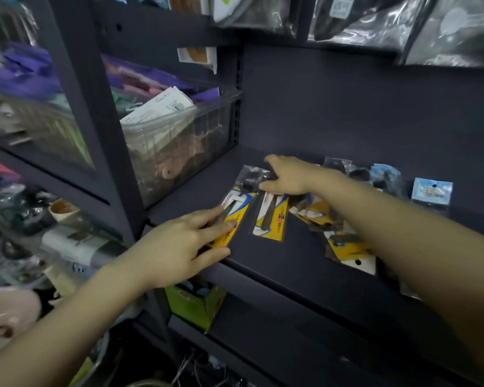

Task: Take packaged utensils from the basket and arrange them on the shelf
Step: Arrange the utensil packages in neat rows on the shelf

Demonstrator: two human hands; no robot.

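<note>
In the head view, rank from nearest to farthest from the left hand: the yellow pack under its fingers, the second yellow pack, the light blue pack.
From the left hand:
1. Yellow pack, under its fingers.
2. Second yellow pack, just right.
3. Light blue pack, far right, shelf back.

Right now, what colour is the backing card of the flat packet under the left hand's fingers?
Yellow with white and blue, on the plastic-wrapped utensil packet; head view.

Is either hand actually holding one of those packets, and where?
Left hand presses flat on the leftmost yellow packet's near end; right hand touches the next packet's top. Neither is lifted.
</note>
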